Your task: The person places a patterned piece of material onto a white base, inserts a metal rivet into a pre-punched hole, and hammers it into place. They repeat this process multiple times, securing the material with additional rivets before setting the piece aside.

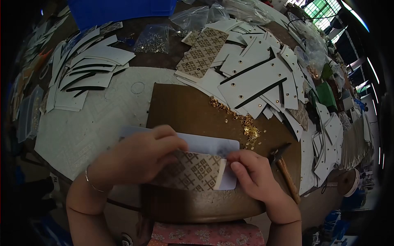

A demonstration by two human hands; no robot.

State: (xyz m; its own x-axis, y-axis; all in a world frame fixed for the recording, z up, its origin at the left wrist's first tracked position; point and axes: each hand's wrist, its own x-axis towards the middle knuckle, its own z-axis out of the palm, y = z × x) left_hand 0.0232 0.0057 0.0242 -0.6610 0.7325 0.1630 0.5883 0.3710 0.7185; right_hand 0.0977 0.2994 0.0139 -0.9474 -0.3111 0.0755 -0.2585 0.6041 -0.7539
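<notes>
A patterned beige-and-brown panel (199,170) with a pale edge lies over a smooth white panel (213,146) at the near edge of the brown mat. My right hand (251,174) pinches the right end of the patterned panel between thumb and fingers. My left hand (139,156) is over the left part of both panels, slightly blurred, with its fingers curled. What those fingers hold, if anything, is hidden. Right of my right hand lies a hammer (287,176) with a wooden handle and dark head.
Gold-coloured small fasteners (250,129) are scattered on the brown mat (176,110). White panels with gold studs (256,82) are heaped behind, with more white panels (88,69) at left. A bag of small metal parts (152,41) and a blue bin (123,10) stand at the back.
</notes>
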